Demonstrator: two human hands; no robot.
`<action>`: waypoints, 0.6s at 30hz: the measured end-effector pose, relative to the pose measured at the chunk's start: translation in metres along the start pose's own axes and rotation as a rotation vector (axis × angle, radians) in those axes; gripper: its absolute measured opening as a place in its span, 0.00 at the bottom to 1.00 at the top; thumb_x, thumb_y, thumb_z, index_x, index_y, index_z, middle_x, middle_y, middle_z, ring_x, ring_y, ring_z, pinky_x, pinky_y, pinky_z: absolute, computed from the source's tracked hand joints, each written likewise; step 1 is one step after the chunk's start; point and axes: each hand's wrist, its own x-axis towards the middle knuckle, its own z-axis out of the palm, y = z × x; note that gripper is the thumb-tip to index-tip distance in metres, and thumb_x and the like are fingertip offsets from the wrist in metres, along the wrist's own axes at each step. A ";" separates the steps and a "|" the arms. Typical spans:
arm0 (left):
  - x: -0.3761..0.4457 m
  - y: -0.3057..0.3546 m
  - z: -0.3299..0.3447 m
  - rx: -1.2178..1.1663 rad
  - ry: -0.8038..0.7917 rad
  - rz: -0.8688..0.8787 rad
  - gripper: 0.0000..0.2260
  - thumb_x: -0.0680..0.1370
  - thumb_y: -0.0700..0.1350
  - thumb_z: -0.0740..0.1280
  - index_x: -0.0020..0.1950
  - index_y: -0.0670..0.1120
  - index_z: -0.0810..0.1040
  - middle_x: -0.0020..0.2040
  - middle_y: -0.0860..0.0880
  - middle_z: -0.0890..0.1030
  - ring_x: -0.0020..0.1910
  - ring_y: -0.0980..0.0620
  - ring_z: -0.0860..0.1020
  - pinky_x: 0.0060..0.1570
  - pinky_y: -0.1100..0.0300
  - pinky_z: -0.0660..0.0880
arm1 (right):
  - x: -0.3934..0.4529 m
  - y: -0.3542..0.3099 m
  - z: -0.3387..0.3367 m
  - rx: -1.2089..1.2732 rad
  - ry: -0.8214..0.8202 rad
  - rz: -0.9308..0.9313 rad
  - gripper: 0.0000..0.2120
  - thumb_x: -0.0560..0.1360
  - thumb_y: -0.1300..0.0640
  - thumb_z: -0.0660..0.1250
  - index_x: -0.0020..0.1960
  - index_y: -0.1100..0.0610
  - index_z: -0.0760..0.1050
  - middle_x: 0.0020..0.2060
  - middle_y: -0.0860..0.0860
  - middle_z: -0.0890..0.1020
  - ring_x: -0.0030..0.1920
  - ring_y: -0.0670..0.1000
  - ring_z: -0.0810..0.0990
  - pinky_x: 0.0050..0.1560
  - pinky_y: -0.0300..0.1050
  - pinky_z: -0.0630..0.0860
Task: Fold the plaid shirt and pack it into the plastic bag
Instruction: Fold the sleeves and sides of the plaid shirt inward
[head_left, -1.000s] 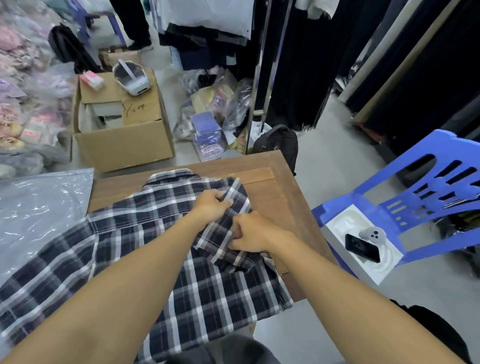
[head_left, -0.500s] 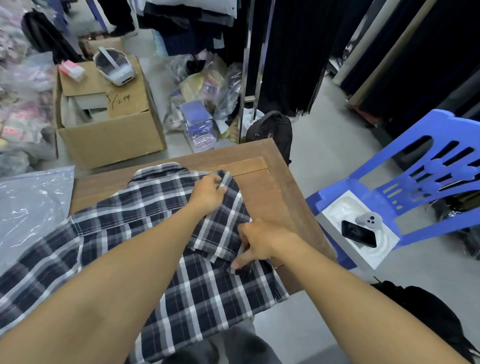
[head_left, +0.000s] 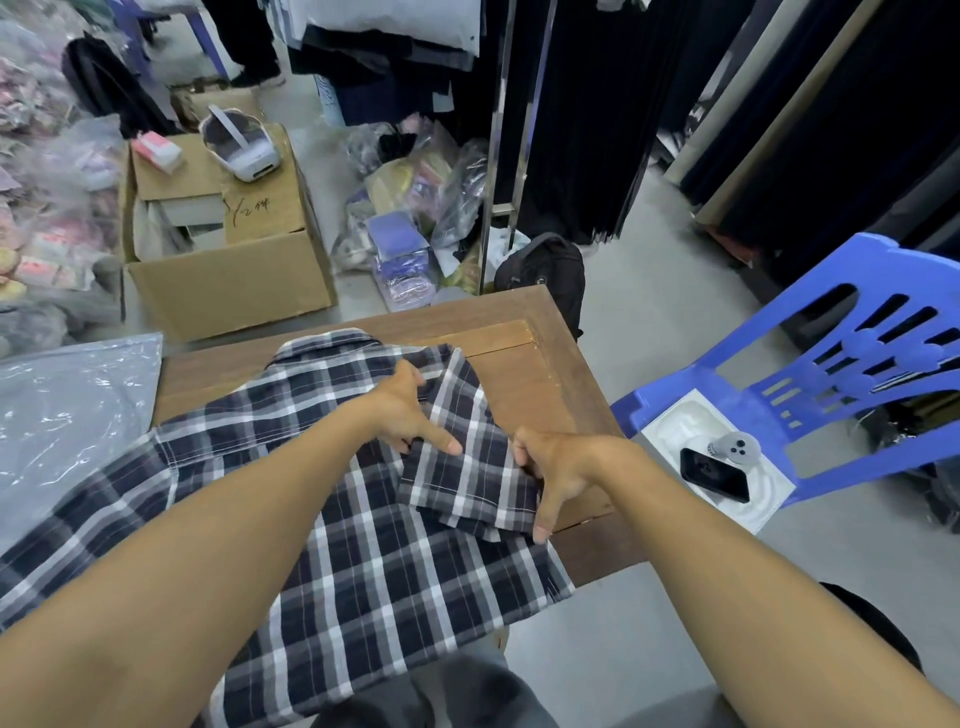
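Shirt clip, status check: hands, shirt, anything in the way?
Left hand and right hand both flat on the folded-in sleeve. Shirt spread on table, other side unfolded. Bag lies empty at left. Nothing in the way.

Both bare forearms are stretched forward; the left hand (head_left: 402, 410) and right hand (head_left: 558, 467) are spread, fingers pressed down.
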 end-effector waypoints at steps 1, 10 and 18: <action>-0.003 -0.001 0.000 0.000 -0.016 -0.002 0.44 0.64 0.43 0.83 0.71 0.46 0.58 0.72 0.41 0.65 0.66 0.40 0.72 0.41 0.54 0.80 | -0.001 0.001 0.001 0.018 0.012 -0.001 0.38 0.59 0.55 0.86 0.54 0.48 0.61 0.51 0.48 0.74 0.51 0.53 0.74 0.55 0.54 0.80; -0.004 -0.025 -0.008 -0.170 0.086 0.043 0.27 0.71 0.38 0.77 0.65 0.45 0.68 0.55 0.44 0.74 0.47 0.48 0.74 0.40 0.57 0.73 | 0.007 0.004 0.031 0.162 0.243 -0.099 0.14 0.74 0.64 0.69 0.45 0.48 0.67 0.37 0.48 0.74 0.37 0.49 0.71 0.39 0.45 0.70; 0.001 -0.045 -0.002 -0.179 0.220 0.025 0.19 0.71 0.38 0.78 0.54 0.46 0.72 0.50 0.44 0.79 0.50 0.45 0.80 0.45 0.53 0.79 | 0.003 -0.001 0.035 0.187 0.269 -0.058 0.05 0.77 0.60 0.66 0.52 0.54 0.78 0.39 0.45 0.77 0.38 0.45 0.75 0.39 0.38 0.72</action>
